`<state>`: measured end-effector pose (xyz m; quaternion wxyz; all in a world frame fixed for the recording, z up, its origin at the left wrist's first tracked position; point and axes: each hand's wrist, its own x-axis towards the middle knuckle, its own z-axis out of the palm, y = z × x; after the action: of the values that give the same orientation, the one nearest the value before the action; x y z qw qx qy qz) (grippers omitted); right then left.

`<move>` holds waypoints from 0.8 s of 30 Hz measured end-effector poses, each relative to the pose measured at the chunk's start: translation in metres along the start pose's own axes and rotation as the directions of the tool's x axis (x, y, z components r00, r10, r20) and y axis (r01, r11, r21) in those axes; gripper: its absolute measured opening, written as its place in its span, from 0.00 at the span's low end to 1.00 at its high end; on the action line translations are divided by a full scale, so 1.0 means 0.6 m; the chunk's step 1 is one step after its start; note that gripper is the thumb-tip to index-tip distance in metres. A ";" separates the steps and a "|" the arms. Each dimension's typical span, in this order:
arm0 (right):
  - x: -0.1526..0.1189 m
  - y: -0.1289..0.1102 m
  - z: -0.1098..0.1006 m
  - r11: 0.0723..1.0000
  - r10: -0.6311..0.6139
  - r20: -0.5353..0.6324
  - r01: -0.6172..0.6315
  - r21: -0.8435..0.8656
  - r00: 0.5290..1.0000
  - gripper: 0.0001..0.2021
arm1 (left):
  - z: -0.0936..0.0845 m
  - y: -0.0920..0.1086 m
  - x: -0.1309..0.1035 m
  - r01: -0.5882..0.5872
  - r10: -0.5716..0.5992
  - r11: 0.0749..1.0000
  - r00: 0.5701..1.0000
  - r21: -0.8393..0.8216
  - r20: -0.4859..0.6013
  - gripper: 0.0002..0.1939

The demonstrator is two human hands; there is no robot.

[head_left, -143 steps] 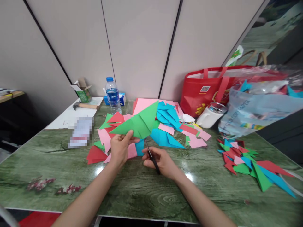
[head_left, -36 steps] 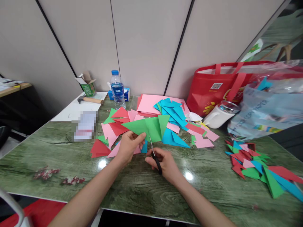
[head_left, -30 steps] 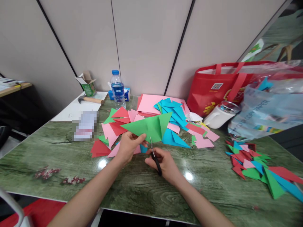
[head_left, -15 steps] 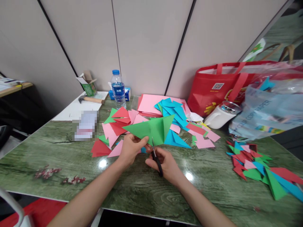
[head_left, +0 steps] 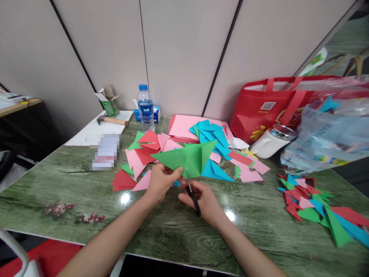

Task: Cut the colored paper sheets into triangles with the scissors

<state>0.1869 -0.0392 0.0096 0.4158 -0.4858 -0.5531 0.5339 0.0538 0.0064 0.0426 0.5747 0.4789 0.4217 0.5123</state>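
A folded green paper (head_left: 186,158) is pinched at its lower edge in my left hand (head_left: 162,180), thumb on top. My right hand (head_left: 204,200) is closed on black-handled scissors (head_left: 193,199). Their blades point up and meet the paper's lower middle edge, beside my left thumb. Behind and around the paper lie folded red and pink pieces on the left and a heap of blue pieces (head_left: 209,132) at the back. One blue triangle (head_left: 216,171) sits just right of the green paper.
A water bottle (head_left: 146,111), a hammer (head_left: 113,120) and a green box (head_left: 110,107) stand or lie at the back left. To the right are a white mug (head_left: 266,145), a red bag (head_left: 249,111), a plastic bag (head_left: 311,134) and a colourful paper pile (head_left: 313,206).
The view has shifted slightly. The green paper's right part is spread a little further right. Both hands keep their grips, the scissors still at the paper's lower edge.
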 end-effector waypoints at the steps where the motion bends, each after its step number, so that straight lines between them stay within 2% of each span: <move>1: 0.000 0.001 0.000 1.000 0.005 -0.003 -0.005 0.000 1.000 0.18 | 0.000 0.000 0.000 0.000 0.000 1.000 1.000 -0.002 0.001 0.06; 12: 0.001 -0.005 0.005 0.997 0.072 -0.021 -0.072 0.023 0.997 0.20 | 0.000 -0.003 0.001 0.005 -0.005 1.000 1.000 -0.010 -0.012 0.06; 24: 0.000 -0.007 0.004 0.998 0.056 -0.051 -0.056 0.010 0.997 0.20 | 0.001 -0.002 0.001 0.021 -0.022 0.999 1.000 -0.027 -0.017 0.07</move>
<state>0.1839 -0.0396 0.0137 0.4167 -0.5130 -0.5262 0.5351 0.0547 0.0070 0.0414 0.5829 0.4623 0.4250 0.5157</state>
